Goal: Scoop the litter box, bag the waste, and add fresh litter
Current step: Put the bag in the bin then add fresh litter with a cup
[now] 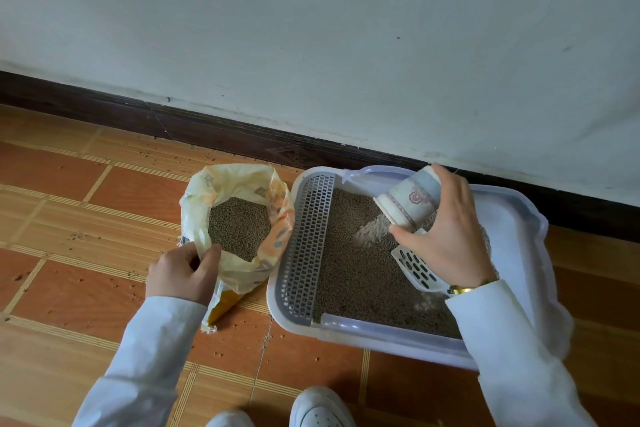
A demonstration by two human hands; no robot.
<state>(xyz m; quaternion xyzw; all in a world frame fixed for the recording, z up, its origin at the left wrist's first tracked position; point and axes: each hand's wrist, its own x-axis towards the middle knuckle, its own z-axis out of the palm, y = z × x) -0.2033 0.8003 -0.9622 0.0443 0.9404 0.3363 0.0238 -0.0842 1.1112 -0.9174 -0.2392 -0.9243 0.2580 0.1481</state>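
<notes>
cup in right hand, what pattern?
White cup with a pink ornamental motif and pale blue band; head view.

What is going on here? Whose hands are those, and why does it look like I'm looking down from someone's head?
A person wears a camera on their head, so you see what they see: their own two hands over a tiled floor by a wall. The right hand holds a patterned cup tipped over, and grains are pouring from it into the white litter box. A white slotted scoop lies in the box, below that hand. The left hand pinches the edge of a yellow bag of litter, which stands open on the floor beside the box. White shoes show at the bottom.
</notes>
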